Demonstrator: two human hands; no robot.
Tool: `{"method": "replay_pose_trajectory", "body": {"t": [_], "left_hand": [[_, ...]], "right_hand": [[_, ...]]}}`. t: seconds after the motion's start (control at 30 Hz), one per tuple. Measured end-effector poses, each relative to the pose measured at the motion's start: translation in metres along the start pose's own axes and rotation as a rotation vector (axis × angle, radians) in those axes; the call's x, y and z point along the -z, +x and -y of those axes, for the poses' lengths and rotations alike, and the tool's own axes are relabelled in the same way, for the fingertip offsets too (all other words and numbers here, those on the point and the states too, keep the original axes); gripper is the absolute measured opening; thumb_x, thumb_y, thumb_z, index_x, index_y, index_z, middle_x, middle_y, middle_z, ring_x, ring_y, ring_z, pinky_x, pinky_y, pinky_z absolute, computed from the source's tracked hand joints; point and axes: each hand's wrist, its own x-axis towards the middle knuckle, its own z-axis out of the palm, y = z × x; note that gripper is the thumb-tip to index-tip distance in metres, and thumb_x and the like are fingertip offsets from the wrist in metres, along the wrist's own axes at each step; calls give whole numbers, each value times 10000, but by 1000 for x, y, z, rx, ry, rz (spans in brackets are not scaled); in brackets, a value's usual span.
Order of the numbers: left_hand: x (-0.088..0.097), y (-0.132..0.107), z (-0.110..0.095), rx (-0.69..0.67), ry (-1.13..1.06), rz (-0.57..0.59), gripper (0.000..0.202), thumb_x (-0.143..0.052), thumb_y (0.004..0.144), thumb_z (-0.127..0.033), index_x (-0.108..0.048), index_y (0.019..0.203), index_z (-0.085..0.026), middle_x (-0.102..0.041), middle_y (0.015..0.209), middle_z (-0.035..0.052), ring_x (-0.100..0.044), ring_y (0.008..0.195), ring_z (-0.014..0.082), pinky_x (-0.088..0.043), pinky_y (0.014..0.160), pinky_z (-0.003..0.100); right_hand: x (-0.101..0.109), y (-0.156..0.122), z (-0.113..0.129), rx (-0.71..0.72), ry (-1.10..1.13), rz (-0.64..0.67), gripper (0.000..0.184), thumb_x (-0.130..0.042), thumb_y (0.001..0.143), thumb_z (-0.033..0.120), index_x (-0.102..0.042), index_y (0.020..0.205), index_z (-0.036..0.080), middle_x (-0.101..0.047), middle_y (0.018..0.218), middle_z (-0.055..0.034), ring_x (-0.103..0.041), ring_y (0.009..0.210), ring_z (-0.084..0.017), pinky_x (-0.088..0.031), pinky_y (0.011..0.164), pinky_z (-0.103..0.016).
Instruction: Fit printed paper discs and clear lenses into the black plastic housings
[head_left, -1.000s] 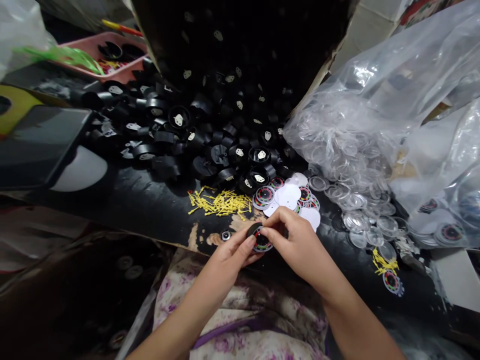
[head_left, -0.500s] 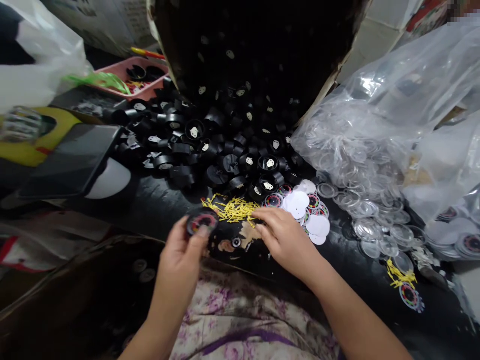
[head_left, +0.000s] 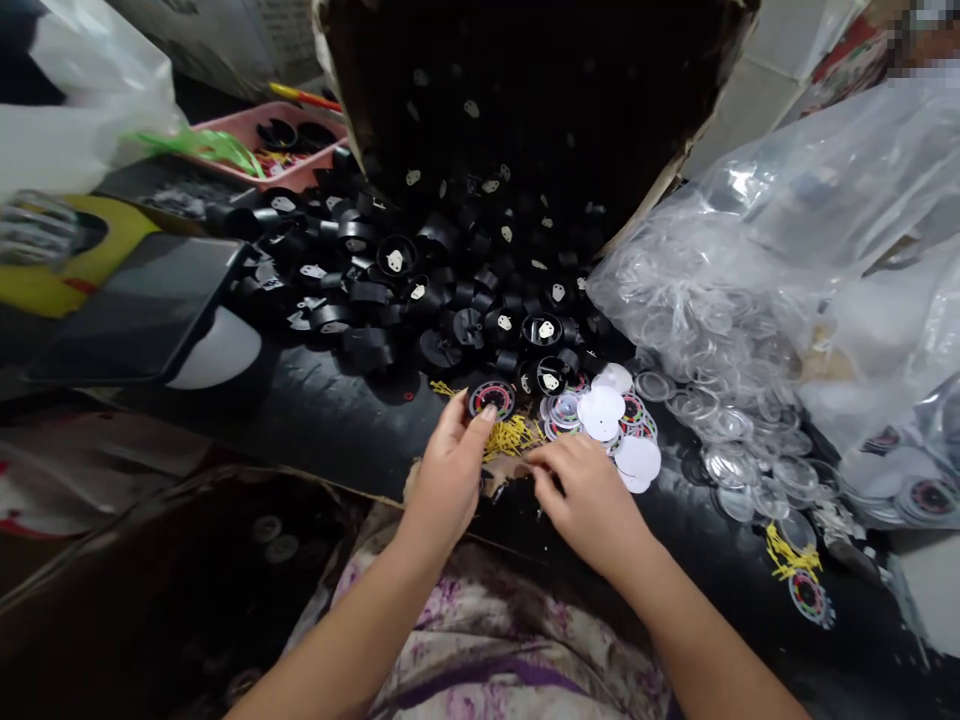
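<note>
My left hand [head_left: 450, 465] grips a round black gauge case [head_left: 491, 400] with a coloured dial face, thumb resting on its near edge. Under and beside it lies a pile of small yellow pointers [head_left: 511, 436]. At the right end of that pile is my right hand [head_left: 581, 490], fingers bent and drawn together. Whether a pointer is between those fingertips is too small to make out. Just beyond the right hand, white discs [head_left: 637, 458] and printed dial faces [head_left: 632, 408] are heaped together.
Black round cases [head_left: 367, 350] are piled before a large dark open box [head_left: 525, 90]. Clear lenses [head_left: 731, 465] spill from a plastic bag [head_left: 757, 210] at right. A phone [head_left: 142, 310] and a pink tray [head_left: 322, 165] stand at left. Another open box [head_left: 180, 590] sits lower left.
My left hand has moved right with the gauge case, from left of the yellow pointers to over them. My right hand has stayed beside the pile, shifting slightly down in view.
</note>
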Motion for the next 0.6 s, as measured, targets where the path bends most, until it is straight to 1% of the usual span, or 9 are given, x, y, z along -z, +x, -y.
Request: {"method": "replay_pose_trajectory", "body": {"t": [0.07,0.13,0.2,0.27,0.33,0.4,0.47,0.6], "left_hand": [[7,-4,-5,-52,-4,-4,284,-659,834,-346,-641,1096,-235,-707,1129,42,-609,1149,231,-409,1056,370],[19,-11,-9,-87,-14,-46,261,-658,846,-322,-639,1095,-248,-705,1138,29,-616,1136,211,-413,1056,351],[32,-21,-12,-30,-32,-70,258,-671,842,-315,-641,1088,-245,-707,1146,32,-650,1064,199,-451,1022,346],[43,-32,-11,74,-48,-86,270,-698,818,-325,-651,1063,-223,-716,1137,54,-675,991,198,-493,976,355],[49,-41,-9,147,-62,-102,284,-723,795,-330,-660,1038,-198,-724,1121,76,-676,998,215,-511,963,374],[50,-48,-6,182,-89,-112,283,-739,780,-322,-669,1016,-185,-732,1096,83,-665,1050,241,-507,983,401],[48,-52,-4,212,-124,-99,276,-739,781,-319,-679,1016,-187,-736,1085,79,-659,1079,255,-491,1014,418],[35,-55,-1,244,-177,10,253,-686,833,-317,-691,1058,-201,-721,1124,73,-623,1153,249,-464,1049,384]], "right_hand": [[-6,4,9,-23,-86,41,103,-542,907,156,-644,896,168,-655,905,-74,-565,877,-232,-423,803,-374],[-12,11,16,-15,-165,43,82,-552,913,184,-626,882,167,-645,899,-77,-560,873,-242,-405,780,-374],[-15,18,19,12,-228,41,81,-551,919,205,-616,891,166,-640,890,-81,-558,859,-249,-390,754,-375],[-17,24,20,32,-287,45,93,-538,924,207,-613,892,163,-640,876,-90,-559,841,-258,-377,733,-381],[-16,27,19,39,-331,49,103,-525,923,195,-614,887,158,-645,865,-100,-563,839,-269,-365,724,-389],[-15,27,18,41,-339,54,111,-521,921,192,-616,881,152,-651,861,-105,-569,846,-275,-357,726,-392],[-12,24,16,26,-275,58,117,-528,921,200,-612,854,154,-656,852,-91,-576,842,-260,-353,739,-384],[-5,13,16,-40,-23,45,107,-579,905,200,-591,802,179,-656,827,-32,-577,804,-199,-352,759,-346]]}}
